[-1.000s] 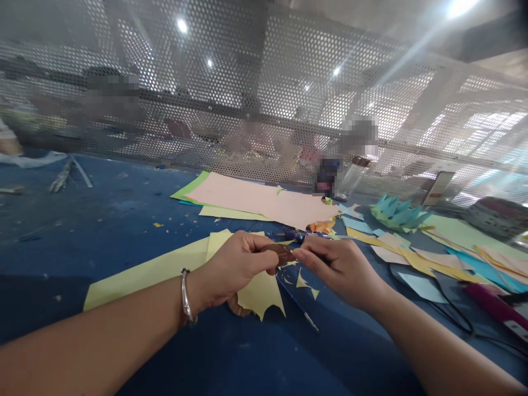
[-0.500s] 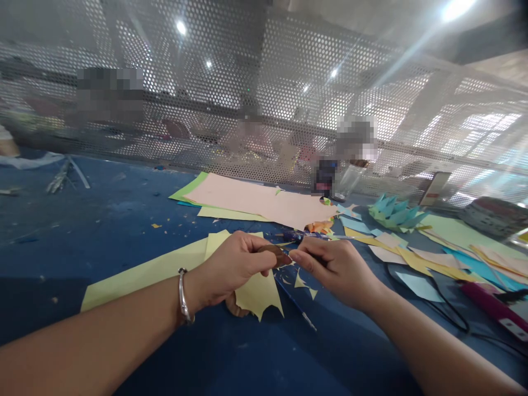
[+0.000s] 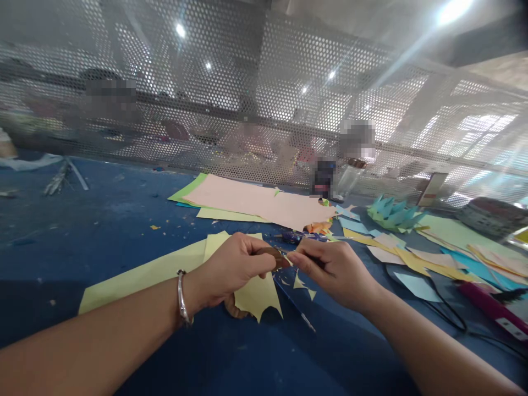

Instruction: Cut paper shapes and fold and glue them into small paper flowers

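Observation:
My left hand point(image 3: 237, 267) is closed on a small brown, petal-shaped piece point(image 3: 277, 256), pinched between thumb and fingers. At the tip of that piece, my right hand point(image 3: 336, 269) is closed in a pinch; a pale bit shows by its thumb, too small to name. Under the hands lies pale yellow paper point(image 3: 258, 300) with jagged, cut edges. A ruffled brown thing point(image 3: 235, 309) pokes out beneath it. A thin blue stick like a brush or pen point(image 3: 297, 308) lies between my hands on the blue table, among small yellow scraps point(image 3: 300, 280).
Pink sheets point(image 3: 247, 198) lie stacked farther back, with a dark blue tool point(image 3: 292, 236) in front. At right are coloured strips point(image 3: 416, 261), a blue-green paper flower point(image 3: 394, 212), a magenta power strip point(image 3: 490, 311) and its black cable. A perforated metal screen point(image 3: 198, 104) stands behind.
My right fingertips have shifted slightly left along the brown piece's tip, and the piece has tilted a little. A pale bit now shows there. The rest lies as before.

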